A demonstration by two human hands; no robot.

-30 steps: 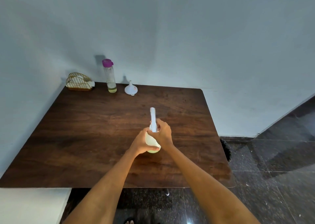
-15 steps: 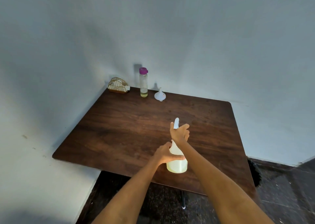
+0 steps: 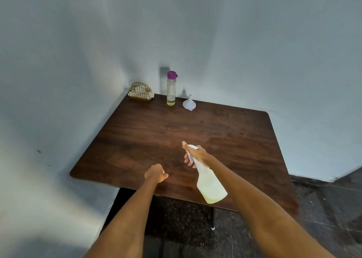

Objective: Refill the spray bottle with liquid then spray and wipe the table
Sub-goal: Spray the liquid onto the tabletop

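Observation:
My right hand [image 3: 195, 154] grips the neck and white trigger head of the translucent spray bottle [image 3: 210, 185], which is lifted off the dark wooden table [image 3: 137, 140] and tilted, nozzle towards the far left. Pale yellowish liquid fills its body. My left hand [image 3: 156, 173] hovers over the table's near edge, fingers loosely curled, holding nothing. At the far edge stands a clear bottle with a purple cap [image 3: 171, 89], a little yellow liquid at its bottom, and beside it a white funnel [image 3: 189, 103] lies mouth down.
A gold wire holder with white napkins [image 3: 140, 92] sits in the far left corner against the wall. White walls close in the table at the left and back. Dark tiled floor [image 3: 323, 208] lies to the right and below.
My left hand let go of the spray bottle and moved left. My right hand lifted and tilted the bottle, nozzle forward. The camera view swung left.

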